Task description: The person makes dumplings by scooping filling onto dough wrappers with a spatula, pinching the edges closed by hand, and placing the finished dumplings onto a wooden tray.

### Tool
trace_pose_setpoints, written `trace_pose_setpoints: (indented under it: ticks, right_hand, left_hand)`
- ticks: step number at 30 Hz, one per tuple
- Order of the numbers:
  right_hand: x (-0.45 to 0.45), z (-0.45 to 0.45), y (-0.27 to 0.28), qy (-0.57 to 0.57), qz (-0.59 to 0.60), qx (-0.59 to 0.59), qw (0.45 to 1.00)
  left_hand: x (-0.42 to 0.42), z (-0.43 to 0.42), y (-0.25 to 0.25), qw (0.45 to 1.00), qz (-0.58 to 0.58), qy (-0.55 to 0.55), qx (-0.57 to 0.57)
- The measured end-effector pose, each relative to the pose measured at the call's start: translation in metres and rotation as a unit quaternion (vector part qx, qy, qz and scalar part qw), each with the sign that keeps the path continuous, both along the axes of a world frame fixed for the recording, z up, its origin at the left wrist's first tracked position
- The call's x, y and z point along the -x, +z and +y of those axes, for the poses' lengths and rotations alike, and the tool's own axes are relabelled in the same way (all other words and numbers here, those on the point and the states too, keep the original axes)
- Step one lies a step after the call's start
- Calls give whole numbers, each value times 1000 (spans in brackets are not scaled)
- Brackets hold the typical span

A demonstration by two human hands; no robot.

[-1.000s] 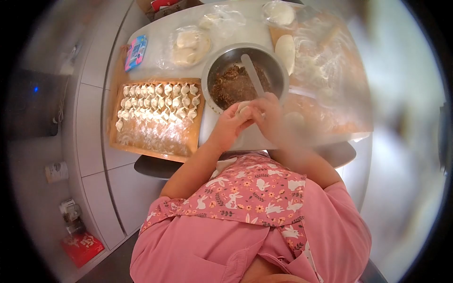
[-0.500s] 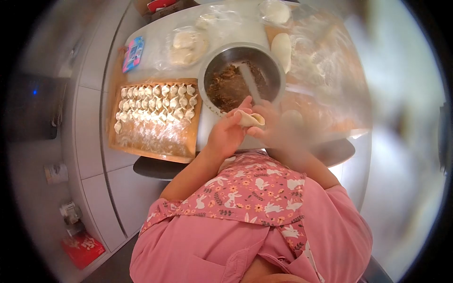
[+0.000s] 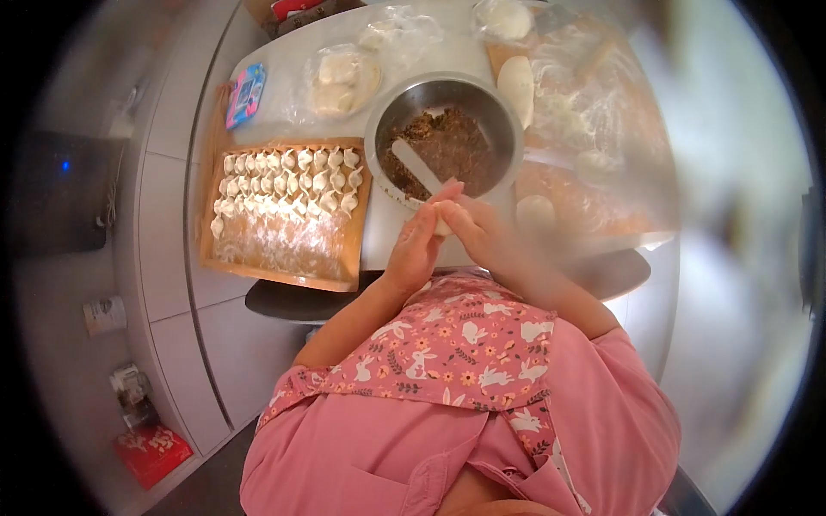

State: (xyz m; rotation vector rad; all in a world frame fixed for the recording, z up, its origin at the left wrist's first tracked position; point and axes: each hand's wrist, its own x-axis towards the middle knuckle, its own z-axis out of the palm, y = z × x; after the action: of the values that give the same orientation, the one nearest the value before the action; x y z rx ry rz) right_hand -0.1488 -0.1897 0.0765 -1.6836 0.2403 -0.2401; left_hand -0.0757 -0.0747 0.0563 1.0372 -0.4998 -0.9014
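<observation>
Both hands are together just below the near rim of a steel bowl, with a dumpling pinched between them. My left hand cups it from the left, fingers closed around it. From the right, my right hand presses its thumb and fingers on the dough, which is mostly covered. A pale flat spatula slants over the brown filling in the bowl. Its lower end runs behind my fingers, and I cannot tell whether a hand holds it.
To the left, a floured wooden tray carries rows of dumplings. Bagged dough and a blue-pink packet lie farther back. On the right, a floured board under clear plastic has a dough wrapper near its edge.
The wrapper was folded but open at its right end; now the hands have closed together over it. The spatula has swung left, its tip now pointing toward the bowl's left side.
</observation>
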Motion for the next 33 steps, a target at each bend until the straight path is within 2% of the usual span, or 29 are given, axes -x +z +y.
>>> trace_pose_setpoints:
  ticks: [1,2,4,5,6,7,9,11,13,14,15,16,19,23,25,26,27,29,30,31,33]
  right_hand:
    - [0,4,0,-6,17,-47,999]
    - [0,5,3,-6,18,-47,999]
    - [0,6,11,1,80,-96,992]
    - [0,7,10,1,80,-96,992]
    - [0,8,8,0,100,-186,978]
    - [0,9,6,-1,120,-274,954]
    - [0,9,3,8,103,-272,957]
    - [-2,9,-3,17,87,-270,959]
    - [-4,10,-7,24,28,-142,989]
    - [-2,11,-4,19,32,-143,989]
    - [-1,12,7,-5,-47,-27,999]
    - [0,13,12,-26,-126,89,988]
    - [-1,13,9,-29,-144,146,978]
    - [-14,9,-9,-8,-99,94,991]
    - [-18,5,2,-12,-41,208,977]
    - [-19,1,-9,8,-51,202,978]
    - [-18,-6,-29,51,-59,217,973]
    - [-28,-1,-33,114,-77,222,965]
    - [-28,4,-16,103,-46,243,963]
    - [-31,7,-7,87,-13,266,960]
    - [-39,6,-21,79,-44,308,947]
  left_hand:
    - [-1,2,3,1000,1,1,-1]
    - [-4,3,8,996,-88,-25,-15]
    - [-3,4,12,983,-175,-49,-29]
    - [-1,4,14,993,-103,-54,-32]
    - [0,4,15,997,-30,-59,-35]
    - [1,4,19,997,-29,-60,-36]
    - [3,2,27,995,-68,-47,-54]
    - [5,0,28,996,-51,-24,-62]
    - [7,-2,23,997,-27,-8,-70]
    - [5,-2,15,989,-138,27,-54]
    - [5,-2,11,966,-247,63,-37]
    - [7,-3,13,960,-262,86,-41]
    - [3,-2,4,955,-281,94,-8]
    - [2,-4,2,950,-294,100,-28]
    - [4,-2,15,976,-179,116,-44]
    - [-3,9,17,982,-144,79,-96]
    - [-8,18,16,978,-149,104,-105]
    - [-12,31,6,992,-75,66,-81]
    - [-13,35,2,994,11,85,-62]
    - [-16,42,3,993,10,101,-66]
    - [-26,54,5,984,4,107,-141]
